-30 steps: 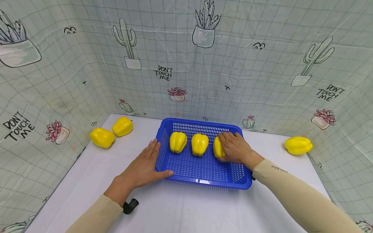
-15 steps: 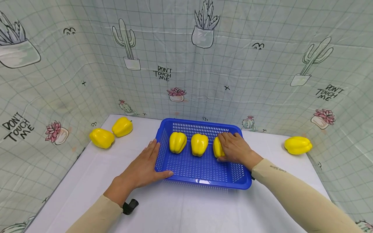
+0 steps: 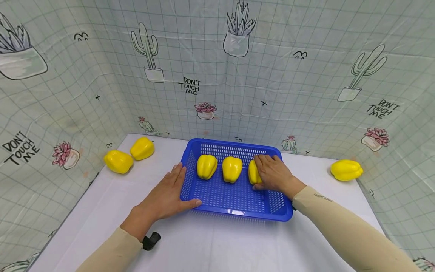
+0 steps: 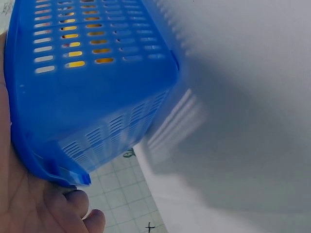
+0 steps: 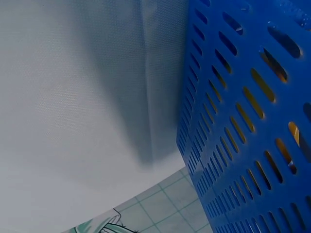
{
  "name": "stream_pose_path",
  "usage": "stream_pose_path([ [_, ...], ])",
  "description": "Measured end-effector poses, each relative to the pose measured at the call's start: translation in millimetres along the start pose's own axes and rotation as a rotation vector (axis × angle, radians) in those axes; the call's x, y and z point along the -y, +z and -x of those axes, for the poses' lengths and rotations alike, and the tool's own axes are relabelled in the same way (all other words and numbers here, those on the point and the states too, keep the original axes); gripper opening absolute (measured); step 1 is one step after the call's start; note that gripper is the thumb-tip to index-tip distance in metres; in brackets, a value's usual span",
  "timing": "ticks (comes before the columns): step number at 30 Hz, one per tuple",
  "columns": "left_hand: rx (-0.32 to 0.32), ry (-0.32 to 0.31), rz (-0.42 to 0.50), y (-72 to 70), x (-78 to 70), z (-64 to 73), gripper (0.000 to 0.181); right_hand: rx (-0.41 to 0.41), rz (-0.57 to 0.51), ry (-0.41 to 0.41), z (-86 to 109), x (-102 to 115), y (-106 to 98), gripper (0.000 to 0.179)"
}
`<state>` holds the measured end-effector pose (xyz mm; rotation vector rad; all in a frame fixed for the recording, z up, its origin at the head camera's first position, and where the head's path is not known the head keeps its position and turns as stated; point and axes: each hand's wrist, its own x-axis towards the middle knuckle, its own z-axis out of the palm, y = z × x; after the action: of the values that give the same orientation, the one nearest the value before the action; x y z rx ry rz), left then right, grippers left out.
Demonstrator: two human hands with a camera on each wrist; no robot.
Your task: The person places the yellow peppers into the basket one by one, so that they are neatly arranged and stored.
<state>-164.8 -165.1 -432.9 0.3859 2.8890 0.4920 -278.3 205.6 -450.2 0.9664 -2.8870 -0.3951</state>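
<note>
A blue plastic basket (image 3: 234, 212) with slotted walls stands on the white table. Two yellow bell peppers lie inside, a left one (image 3: 207, 166) and a middle one (image 3: 232, 169). At the basket's right end my right hand (image 3: 274, 173) grips a third yellow bell pepper (image 3: 253, 172), fingers over its far side and thumb at its near side. My left hand (image 3: 165, 196) rests on the basket's left rim with straight fingers and the thumb spread along the front. In the left wrist view, its palm (image 4: 29, 204) lies against the rim. The right wrist view shows only the basket's outer wall (image 5: 243, 126).
Two more yellow bell peppers, a nearer one (image 3: 118, 161) and a farther one (image 3: 142, 148), lie at the table's back left. Another bell pepper (image 3: 346, 170) lies at the far right. A patterned cloth (image 3: 217, 75) hangs round the back and sides of the table (image 3: 217, 245).
</note>
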Motion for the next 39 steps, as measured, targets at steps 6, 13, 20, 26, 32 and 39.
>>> stream_pose_path([
  [6, -0.002, 0.024, -0.060, -1.6, -2.1, 0.7, 0.125, -0.023, -0.016, -0.005, 2.8, -1.5, -0.4, 0.114],
  [13, 0.009, 0.011, -0.078, -6.0, -3.3, 4.0, 0.126, -0.070, -0.080, -0.009, -0.6, -0.2, -1.2, 0.113],
  [20, -0.004, 0.011, -0.061, -5.2, 0.2, 7.8, 0.126, -0.142, -0.067, 0.000, 1.3, -5.2, -15.6, 0.108],
  [26, -0.001, 0.019, -0.046, -4.9, -0.6, 6.9, 0.127, -0.224, -0.060, 0.064, 14.2, -23.7, -26.2, 0.101],
  [32, 0.006, 0.016, -0.040, -5.4, -2.7, 4.7, 0.127, -0.354, -0.057, 0.147, 32.0, -50.1, -27.1, 0.090],
  [39, 0.012, 0.017, -0.032, -4.5, -4.0, 1.3, 0.128, -0.376, -0.022, 0.278, 59.3, -80.9, -12.1, 0.086],
])
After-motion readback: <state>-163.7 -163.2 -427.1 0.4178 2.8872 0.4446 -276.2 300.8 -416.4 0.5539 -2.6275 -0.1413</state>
